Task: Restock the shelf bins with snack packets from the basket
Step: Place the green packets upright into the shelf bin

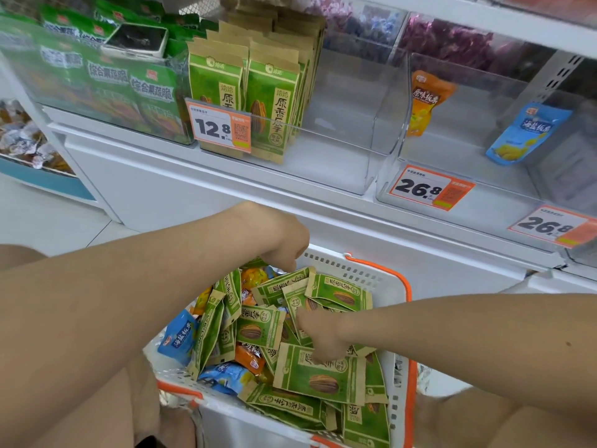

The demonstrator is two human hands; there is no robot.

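Reaching both arms down into white basket (355, 270), wrists bent, knuckles up. Dipping left hand (284, 244) at far edge, fingertips hidden, grip unclear. Curling right hand (319, 334) round green packets (318, 375) mid-pile, well apart from left. Seeing stocked packets (268, 101) upright in shelf bin (339, 156).

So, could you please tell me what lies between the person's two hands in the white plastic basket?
In the head view, green paper sunflower-seed packets fill the gap between the left hand and the right hand, inside the white basket.
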